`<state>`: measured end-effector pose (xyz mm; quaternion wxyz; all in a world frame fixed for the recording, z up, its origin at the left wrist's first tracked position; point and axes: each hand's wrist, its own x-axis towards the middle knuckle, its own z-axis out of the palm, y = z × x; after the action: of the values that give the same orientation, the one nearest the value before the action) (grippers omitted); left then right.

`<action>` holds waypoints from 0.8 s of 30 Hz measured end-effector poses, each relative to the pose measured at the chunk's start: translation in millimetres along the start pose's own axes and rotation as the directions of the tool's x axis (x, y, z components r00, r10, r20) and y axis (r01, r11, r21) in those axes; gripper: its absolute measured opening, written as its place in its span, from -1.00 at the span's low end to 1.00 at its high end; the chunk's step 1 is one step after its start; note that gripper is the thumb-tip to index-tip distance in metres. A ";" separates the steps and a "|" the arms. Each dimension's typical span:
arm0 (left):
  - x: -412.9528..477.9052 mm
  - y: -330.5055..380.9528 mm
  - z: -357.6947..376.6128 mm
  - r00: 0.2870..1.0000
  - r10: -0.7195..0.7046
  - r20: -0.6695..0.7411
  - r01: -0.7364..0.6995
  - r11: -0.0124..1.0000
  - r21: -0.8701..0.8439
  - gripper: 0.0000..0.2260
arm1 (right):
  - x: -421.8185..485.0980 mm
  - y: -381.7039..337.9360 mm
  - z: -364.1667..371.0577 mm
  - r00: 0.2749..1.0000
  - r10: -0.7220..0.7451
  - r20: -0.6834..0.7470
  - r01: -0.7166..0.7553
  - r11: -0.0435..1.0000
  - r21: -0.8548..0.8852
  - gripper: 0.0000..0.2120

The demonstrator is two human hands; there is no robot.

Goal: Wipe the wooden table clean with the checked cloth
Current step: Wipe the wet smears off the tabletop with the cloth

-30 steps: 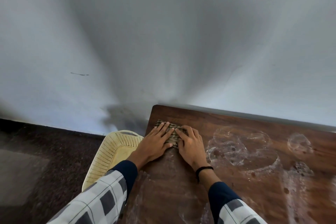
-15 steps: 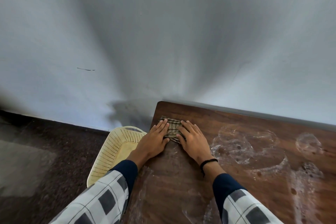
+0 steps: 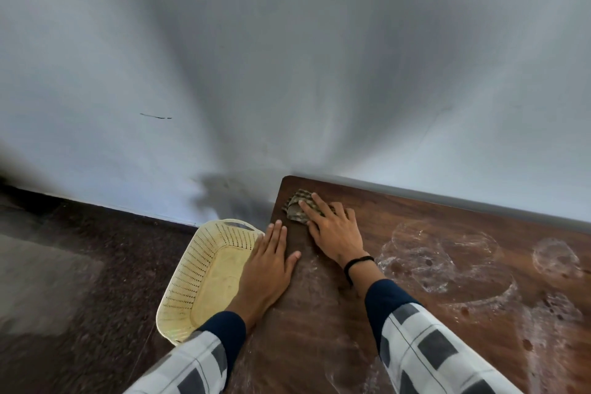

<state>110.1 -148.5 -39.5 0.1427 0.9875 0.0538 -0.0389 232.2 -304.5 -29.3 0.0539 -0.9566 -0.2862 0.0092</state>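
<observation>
Worktop [image 3: 399, 313]: dark wood, its far edge along the wall; the left edge drops off beside the cloth. White smears and ring marks lie to the right of the cloth, so the open room for strokes runs rightward and toward the person.
Basket [image 3: 198, 278]: pale perforated plastic, on the floor left of the cloth and below the worktop edge; a push leftward would likely send the cloth over.
Right hand [image 3: 332, 233]: spread flat, fingers pressing on the cloth.
Left hand [image 3: 271, 269]: flat and empty on the wood, near side of the cloth, not touching it.
Checked cloth [image 3: 297, 208]: bunched at the far left corner; probably soft, light and limp. Best pinned under a flat palm, since it folds readily.
</observation>
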 end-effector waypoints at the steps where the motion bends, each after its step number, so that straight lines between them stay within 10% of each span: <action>1: -1.7 3.8 2.2 1.000 -0.003 0.009 0.003 1.000 0.015 -0.33 | 7.7 -1.5 -1.9 0.998 0.047 0.032 -0.047 0.999 0.003 -0.51; 12: 13.1 -0.8 -14.0 0.928 0.109 0.356 -0.155 0.983 0.103 0.02 | 45.5 9.3 -0.2 0.987 0.020 0.159 -0.034 0.996 0.085 -0.47; 24: 18.9 10.1 -16.3 0.885 0.104 0.455 -0.200 0.965 0.169 -0.15 | 70.9 7.2 -0.4 0.974 -0.059 0.217 0.028 0.989 0.145 -0.50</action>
<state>131.1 -151.6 -22.9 0.0484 0.9635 -0.0623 -0.2560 295.4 -271.5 -28.7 0.0896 -0.9370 -0.3099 0.1342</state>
